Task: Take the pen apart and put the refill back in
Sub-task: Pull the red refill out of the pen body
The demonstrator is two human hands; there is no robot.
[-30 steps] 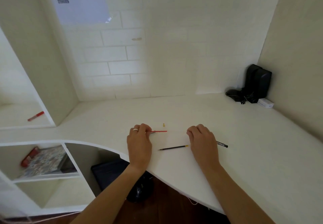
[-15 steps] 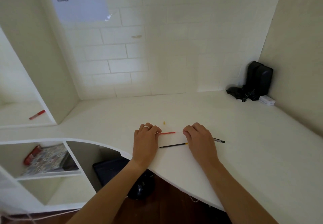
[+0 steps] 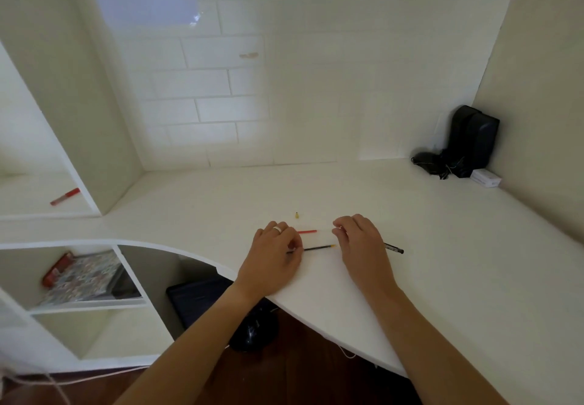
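Note:
A thin black refill (image 3: 319,248) with a yellow end lies on the white desk (image 3: 442,246) between my hands. My left hand (image 3: 273,256), with a ring on it, pinches the refill's left end. A red pen piece (image 3: 307,231) lies just beyond that hand's knuckles. A faint clear barrel seems to run from it to the fingertips of my right hand (image 3: 360,246), which are curled around its end. A black pen (image 3: 394,248) sticks out from under my right hand. A tiny yellow tip piece (image 3: 297,215) sits a little farther back.
A black speaker (image 3: 472,140) with cables and a small white box (image 3: 485,178) stand in the back right corner. A red marker (image 3: 64,196) lies on the left shelf. A patterned book (image 3: 83,278) fills the cubby below. The desk's curved front edge is near my wrists.
My left hand left the red piece and moved down onto the black refill's end. My right hand slid forward, so its fingertips now meet the end in line with the red piece.

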